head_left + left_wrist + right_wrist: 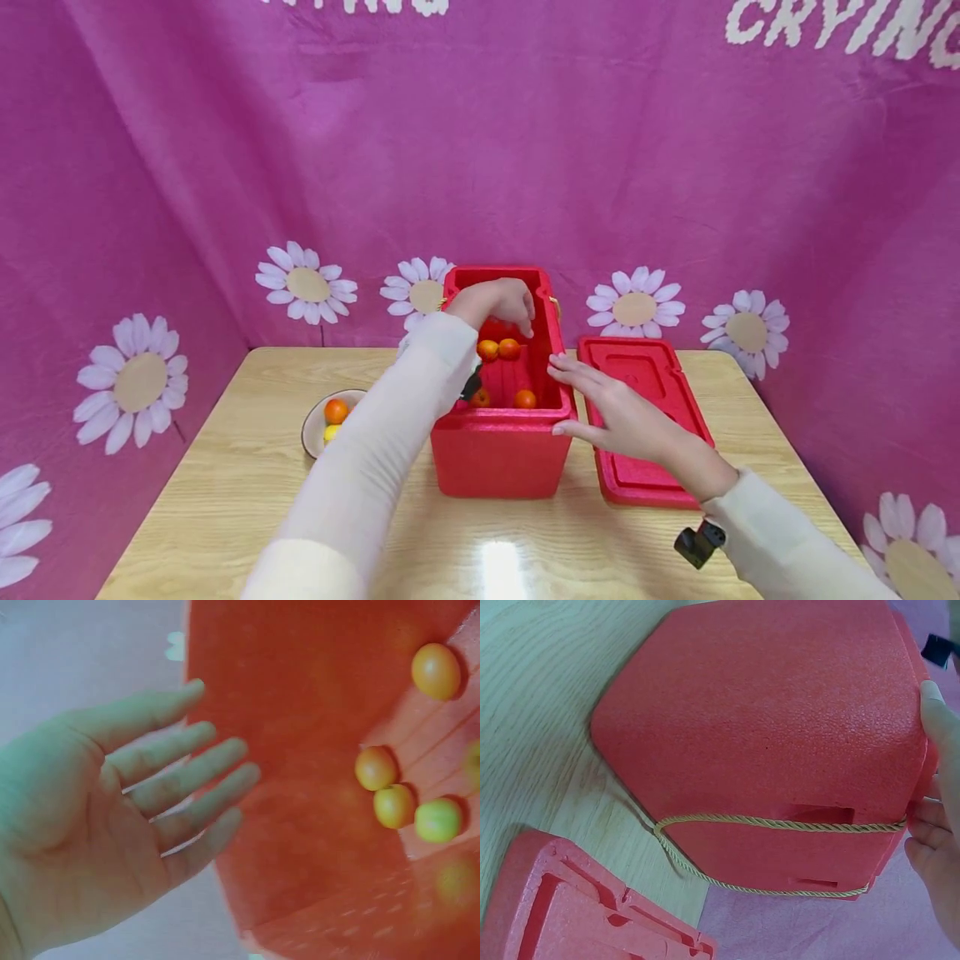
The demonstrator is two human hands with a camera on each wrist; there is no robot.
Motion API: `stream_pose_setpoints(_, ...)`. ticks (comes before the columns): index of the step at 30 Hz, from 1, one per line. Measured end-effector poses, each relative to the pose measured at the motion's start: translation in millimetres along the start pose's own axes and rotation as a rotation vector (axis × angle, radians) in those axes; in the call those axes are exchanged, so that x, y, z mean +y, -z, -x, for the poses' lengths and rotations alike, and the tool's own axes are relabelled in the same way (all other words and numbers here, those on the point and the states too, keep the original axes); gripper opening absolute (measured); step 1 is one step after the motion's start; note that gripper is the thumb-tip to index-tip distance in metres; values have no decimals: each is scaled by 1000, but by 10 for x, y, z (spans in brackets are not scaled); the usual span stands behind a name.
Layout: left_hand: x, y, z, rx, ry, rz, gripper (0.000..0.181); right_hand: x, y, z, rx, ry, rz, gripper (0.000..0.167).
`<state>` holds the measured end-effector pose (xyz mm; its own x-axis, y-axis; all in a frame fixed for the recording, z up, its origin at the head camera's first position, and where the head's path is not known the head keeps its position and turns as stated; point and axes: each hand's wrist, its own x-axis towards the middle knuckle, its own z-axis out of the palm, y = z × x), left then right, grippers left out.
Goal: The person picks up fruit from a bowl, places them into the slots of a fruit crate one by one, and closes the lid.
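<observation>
My left hand point(506, 304) hangs over the red foam box point(498, 462), bent down at the wrist. In the left wrist view that left hand point(112, 802) holds nothing, its fingers fairly straight and slightly spread. Several round orange fruits point(525, 399) lie on the box floor; the left wrist view also shows a greenish fruit point(439, 820) beside two orange ones. On the box's right rim, near the front corner, my right hand point(618, 412) rests with its fingers extended and thumb apart. The right wrist view shows that thumb point(934, 712) against the rim.
The red lid point(652, 471) lies on the wooden table point(285, 533) right of the box. A bowl point(308, 437) with orange and yellow fruit stands left, partly behind my left sleeve. Gold rope point(780, 823) hangs along the box's side. A purple flowered cloth point(495, 167) hangs behind.
</observation>
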<state>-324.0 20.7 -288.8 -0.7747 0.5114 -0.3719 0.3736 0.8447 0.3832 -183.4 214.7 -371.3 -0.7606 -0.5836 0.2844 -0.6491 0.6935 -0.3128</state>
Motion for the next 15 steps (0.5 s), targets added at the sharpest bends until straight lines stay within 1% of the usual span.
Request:
stream_pose_setpoints(3, 9, -15, 155, 6, -85, -25, 37, -2, -13, -1, 8, 3, -7, 78)
stream_pose_setpoints(4, 7, -27, 210, 13, -104, -35, 36, -2, -16, -1, 6, -1, -10, 78)
stream_pose_setpoints(6, -10, -55, 333, 41, -138, -59, 34, -1, -24, -2, 2, -6, -14, 78)
stream_pose_setpoints(8, -47, -83, 456, 81, -173, -62, 33, -1, -33, -4, -1, -9, -16, 78)
stream_pose_setpoints(9, -73, -101, 515, 104, -194, -56, 33, -1, -35, -5, -2, -9, -17, 78)
stream_pose_setpoints(13, -186, -188, 772, 210, -283, 23, 31, -3, -26, -8, -2, -19, -24, 79)
stream_pose_setpoints(15, -261, -252, 899, 269, -311, 67, 31, -5, -15, -11, -5, -29, -28, 80)
